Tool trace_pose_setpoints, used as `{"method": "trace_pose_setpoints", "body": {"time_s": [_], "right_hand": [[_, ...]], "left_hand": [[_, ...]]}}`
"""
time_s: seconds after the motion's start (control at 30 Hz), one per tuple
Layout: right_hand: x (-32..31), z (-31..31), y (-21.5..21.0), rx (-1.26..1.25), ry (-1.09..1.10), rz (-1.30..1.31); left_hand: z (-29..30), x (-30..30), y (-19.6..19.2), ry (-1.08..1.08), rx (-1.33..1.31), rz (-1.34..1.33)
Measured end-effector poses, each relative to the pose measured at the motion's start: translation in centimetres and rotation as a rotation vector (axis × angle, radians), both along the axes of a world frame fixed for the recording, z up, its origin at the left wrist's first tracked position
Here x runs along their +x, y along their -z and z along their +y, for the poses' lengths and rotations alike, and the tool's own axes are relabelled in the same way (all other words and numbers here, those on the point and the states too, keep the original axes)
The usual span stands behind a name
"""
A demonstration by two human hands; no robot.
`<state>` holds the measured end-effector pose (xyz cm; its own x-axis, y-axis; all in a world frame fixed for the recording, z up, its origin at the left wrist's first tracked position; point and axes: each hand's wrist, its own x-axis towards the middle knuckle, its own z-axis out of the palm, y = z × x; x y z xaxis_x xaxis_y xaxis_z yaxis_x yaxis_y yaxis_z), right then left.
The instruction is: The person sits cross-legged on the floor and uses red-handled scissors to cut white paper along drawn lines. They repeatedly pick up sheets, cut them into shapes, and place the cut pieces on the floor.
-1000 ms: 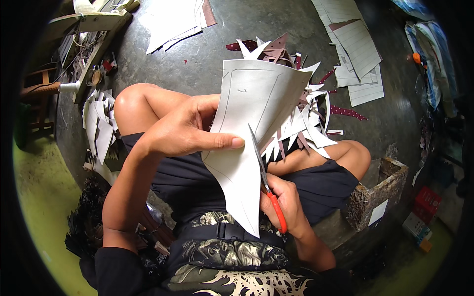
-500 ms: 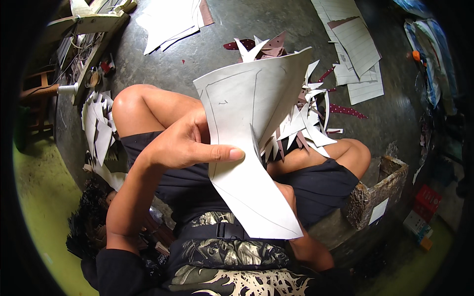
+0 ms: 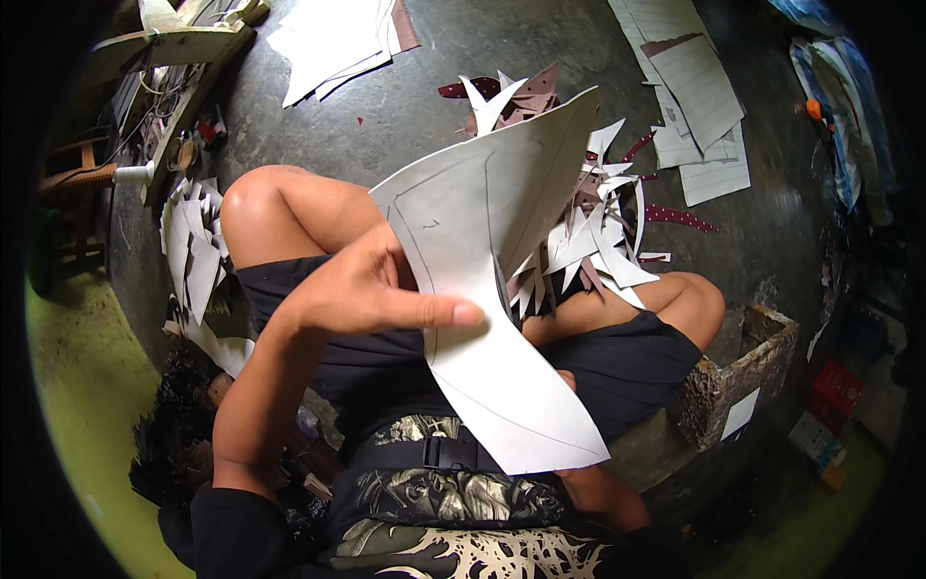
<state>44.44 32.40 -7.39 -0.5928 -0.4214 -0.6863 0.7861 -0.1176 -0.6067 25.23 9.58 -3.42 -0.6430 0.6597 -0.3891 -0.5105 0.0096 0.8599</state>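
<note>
A white sheet [image 3: 516,391] with pencilled outlines, curved and bent, spans the space above my lap. My left hand [image 3: 400,299] grips its narrow middle, thumb on top and fingers underneath. Its upper part flares wide and folds up on the right side. A thin dark sliver, like a blade edge [image 3: 500,277], shows at a slit beside the thumb. Behind the sheet's lower right edge is my right hand [image 3: 569,379]; only a small part shows, and its fingers are hidden.
White and maroon dotted offcuts [image 3: 603,236] heap over my right knee. More sheets [image 3: 333,43] lie on the floor ahead, with lined pieces [image 3: 699,96] at far right. Cut pieces [image 3: 193,241] pile by my left knee. A rough box [image 3: 743,372] stands right.
The sheet's lower end has swung slightly right and down, and its upper edge has tilted left. My left hand has shifted a little to the right with it.
</note>
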Motion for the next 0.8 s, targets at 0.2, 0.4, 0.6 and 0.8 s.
{"method": "trace_pose_setpoints", "body": {"time_s": [0.2,0.4,0.6,0.8], "right_hand": [[-1.1,-0.6,-0.4,0.139,0.077,0.257],[-2.2,-1.8,0.4,0.247,0.099,0.478],[-2.9,-2.7,0.8,0.328,0.066,0.623],[-2.8,-3.2,1.7,0.392,0.035,0.765]], "left_hand": [[0.1,-1.3,0.3,-0.112,-0.027,0.018],[0.0,-1.0,-0.1,-0.037,-0.085,0.075],[-0.4,-0.9,0.0,0.004,-0.075,0.076],[-0.1,-0.7,0.4,-0.071,-0.006,0.078]]}}
